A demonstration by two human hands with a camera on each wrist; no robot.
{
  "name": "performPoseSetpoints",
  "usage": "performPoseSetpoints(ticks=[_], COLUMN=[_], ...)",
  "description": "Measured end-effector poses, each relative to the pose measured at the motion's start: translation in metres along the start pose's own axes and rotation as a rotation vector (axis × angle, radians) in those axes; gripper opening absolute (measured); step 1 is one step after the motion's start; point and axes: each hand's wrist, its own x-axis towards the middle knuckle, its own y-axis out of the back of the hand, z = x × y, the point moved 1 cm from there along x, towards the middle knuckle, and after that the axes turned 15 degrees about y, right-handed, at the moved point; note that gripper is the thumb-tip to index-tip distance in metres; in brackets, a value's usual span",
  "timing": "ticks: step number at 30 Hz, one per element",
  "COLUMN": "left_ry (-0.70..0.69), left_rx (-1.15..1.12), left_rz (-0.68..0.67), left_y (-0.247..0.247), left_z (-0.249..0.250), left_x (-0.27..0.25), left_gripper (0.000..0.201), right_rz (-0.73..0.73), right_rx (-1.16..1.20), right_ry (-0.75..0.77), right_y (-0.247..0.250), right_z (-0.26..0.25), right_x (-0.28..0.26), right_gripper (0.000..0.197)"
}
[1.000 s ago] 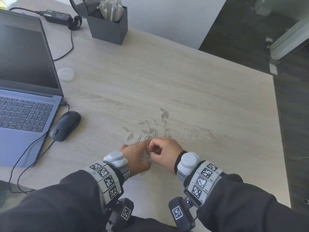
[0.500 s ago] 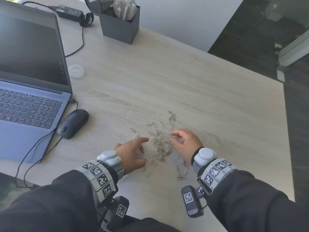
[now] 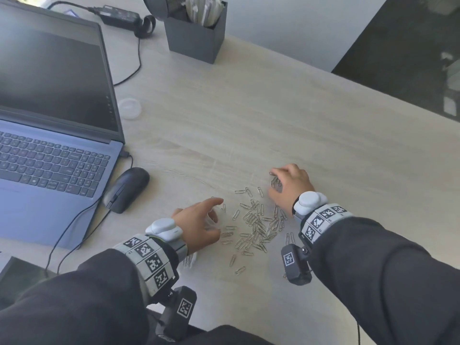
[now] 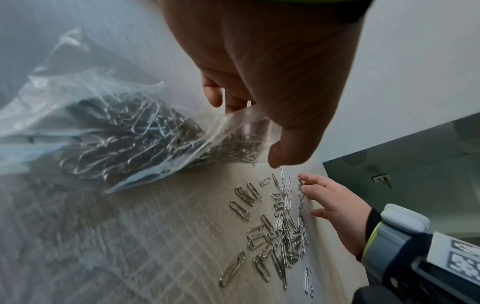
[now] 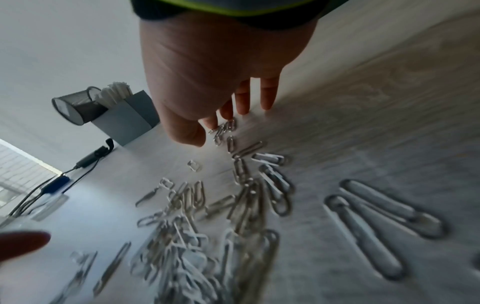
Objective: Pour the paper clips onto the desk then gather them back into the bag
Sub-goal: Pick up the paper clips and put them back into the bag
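Silver paper clips [image 3: 256, 225] lie scattered on the tabletop [image 3: 273, 120] between both hands. The right hand [image 3: 290, 186] reaches the far edge, its fingers [image 5: 242, 100] spread loosely on several clips; the left hand [image 3: 199, 226] pinches the clear bag [image 4: 111, 131], mouth facing the pile.

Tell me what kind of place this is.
Probably an office desk: an open laptop with a wired mouse, a dark desk organiser at the back, and paper clips strewn across the wood-grain top.
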Motion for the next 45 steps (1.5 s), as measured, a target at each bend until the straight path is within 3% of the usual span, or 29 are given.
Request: performPoseSetpoints(ticks=[6,12,16,23,30,36,40,45], left_ry=[-0.012,-0.020,-0.017,-0.018,0.004,0.013,0.019,0.042], left_rx=[-0.008,-0.037,-0.046,-0.047,-0.066,-0.083,-0.092,-0.098], left_rz=[-0.025,-0.019,-0.013,0.013,0.034,0.037,0.048,0.061], left_y=[0.000,0.003,0.005,0.009,0.011,0.010,0.012,0.015], left_z=[0.005,0.006,0.002,-0.012,-0.023,-0.030,-0.036,-0.043], left_x=[0.007,0.010,0.011,0.008,0.006,0.005,0.000,-0.007], left_gripper=[0.068,0.068,0.068,0.068,0.066,0.067,0.068,0.072], right_rz=[-0.046,-0.129,-0.062,-0.096,-0.152,-0.242,-0.142,-0.146], right_rx=[0.012,0.071,0.068,-0.043,-0.097,-0.033,0.004,-0.012], right_ry=[0.244,0.339,0.315,0.231,0.433,0.453,0.422,0.488], right_y=[-0.013,-0.021,-0.008,-0.012,-0.023,-0.026,-0.021,-0.023], right_z=[-0.003,-0.006,-0.020,-0.053,-0.052,-0.039,-0.052,-0.097], right_x=[-0.048,-0.084,-0.063,-0.001,-0.033,-0.069,-0.052,-0.007], right_gripper=[0.037,0.037,0.034,0.051,0.030,0.022,0.024,0.041])
